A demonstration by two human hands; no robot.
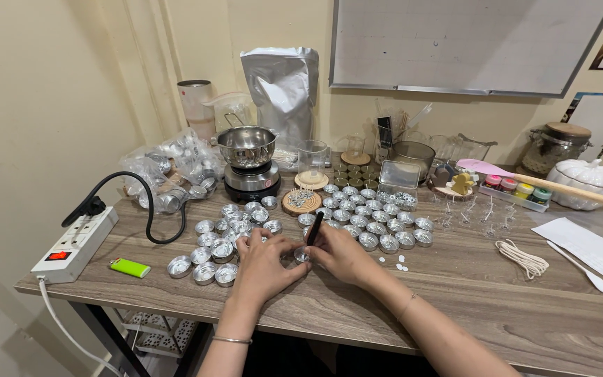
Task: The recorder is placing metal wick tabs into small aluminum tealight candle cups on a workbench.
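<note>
My left hand [265, 264] rests on the wooden table [455, 293], its fingers pinched around a small metal candle cup [300, 255] between both hands. My right hand [340, 253] holds a thin black stick-shaped tool [314, 227] that points up and away over the cup. Several empty metal cups [218, 237] lie in a cluster to the left of my hands. More of them stand in rows [375, 216] just beyond my right hand.
A power strip [75, 244] and green lighter [130, 267] lie at the left. Behind stand a steel pot on a hot plate [248, 160], a silver pouch [282, 91], bagged cups [169, 171], jars, a pink spatula [539, 180], coiled wick [522, 258], paper and a white spoon [581, 265].
</note>
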